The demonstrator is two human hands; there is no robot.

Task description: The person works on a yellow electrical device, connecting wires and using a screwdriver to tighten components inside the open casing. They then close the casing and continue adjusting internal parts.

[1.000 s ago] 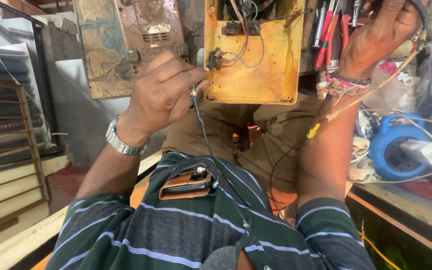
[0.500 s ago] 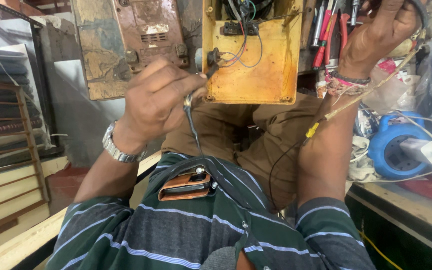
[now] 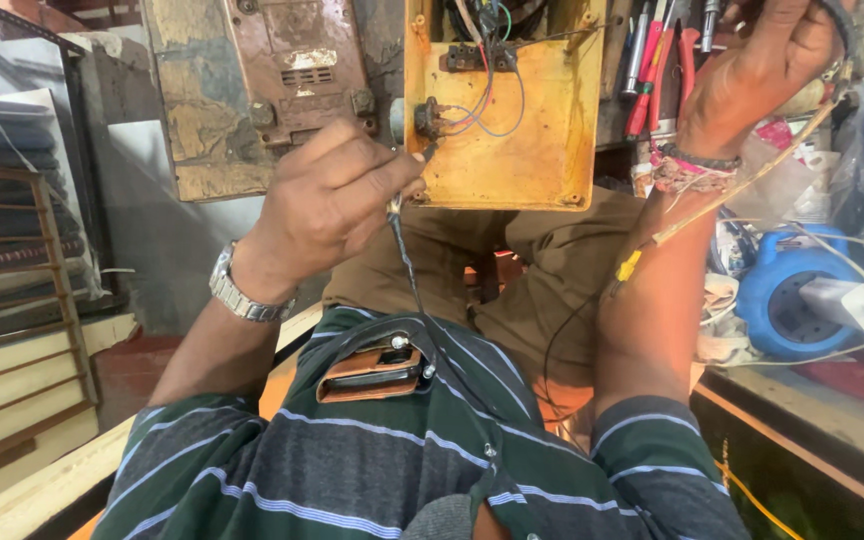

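My left hand (image 3: 327,200), with a metal watch on the wrist, is shut on a thin tool (image 3: 404,225) whose dark cord runs down over my striped shirt. The tool's tip touches a small terminal part (image 3: 428,118) with blue and red wires on the open yellow metal box (image 3: 522,130). My right hand (image 3: 762,70), wearing a thread bracelet, is raised at the top right of the box and grips a black cable (image 3: 842,25). A tan wire with a yellow end (image 3: 630,266) hangs along that forearm.
A rusty brown metal panel (image 3: 272,90) stands left of the box. Screwdrivers and red-handled pliers (image 3: 657,75) hang behind my right hand. A blue cable reel with a white plug (image 3: 802,300) sits on the bench at right. A phone in a brown case (image 3: 372,372) sticks out of my shirt pocket.
My left hand has dropped slightly and turned the tool so that its tip points up at the terminal. My right hand has stayed up on the cable.
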